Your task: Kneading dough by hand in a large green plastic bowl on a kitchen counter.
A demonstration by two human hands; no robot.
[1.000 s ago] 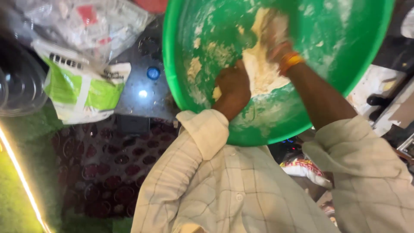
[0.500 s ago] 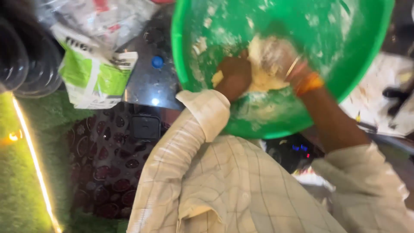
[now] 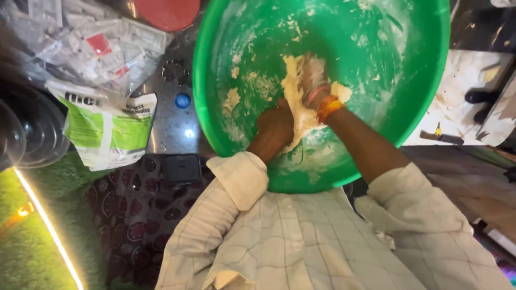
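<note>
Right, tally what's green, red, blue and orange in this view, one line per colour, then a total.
Green: 2, the big basin holding the dough that the left hand and right hand press, and the green-and-white bag.
Red: 1, the round lid.
Blue: 1, the small cap.
Orange: 1, the wrist thread.
Total: 5

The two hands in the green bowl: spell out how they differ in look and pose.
The left hand is a closed fist, fairly clean, pressing the near edge of the dough. The right hand lies farther into the green bowl, flatter on top of the dough, blurred and coated in it. The right wrist wears orange and pink bands; the left wrist is bare. Both touch the dough, with pale sleeves pushed up.
</note>
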